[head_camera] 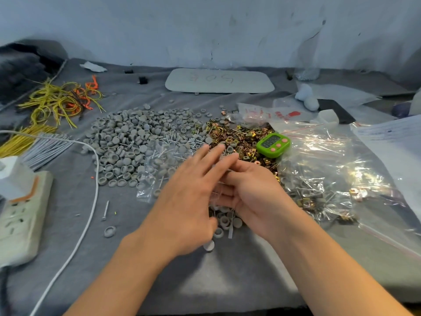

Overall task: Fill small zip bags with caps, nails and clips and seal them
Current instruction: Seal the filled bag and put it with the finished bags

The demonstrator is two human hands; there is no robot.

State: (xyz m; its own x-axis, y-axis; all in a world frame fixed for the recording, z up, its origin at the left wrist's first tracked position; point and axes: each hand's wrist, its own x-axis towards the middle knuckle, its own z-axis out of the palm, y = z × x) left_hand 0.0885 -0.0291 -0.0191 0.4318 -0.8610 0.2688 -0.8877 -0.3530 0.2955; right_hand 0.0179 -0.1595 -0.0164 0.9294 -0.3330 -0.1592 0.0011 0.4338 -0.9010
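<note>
In the head view, the left hand [189, 201] lay with its fingers [215, 153] straight and spread over a small clear bag [224, 221] near the middle of the worktop [227, 277]. The right hand [257, 197] curled its fingers round that bag from the other side. Beyond the hands lay heaps of caps [127, 142], nails [173, 142] and clips [241, 135].
</note>
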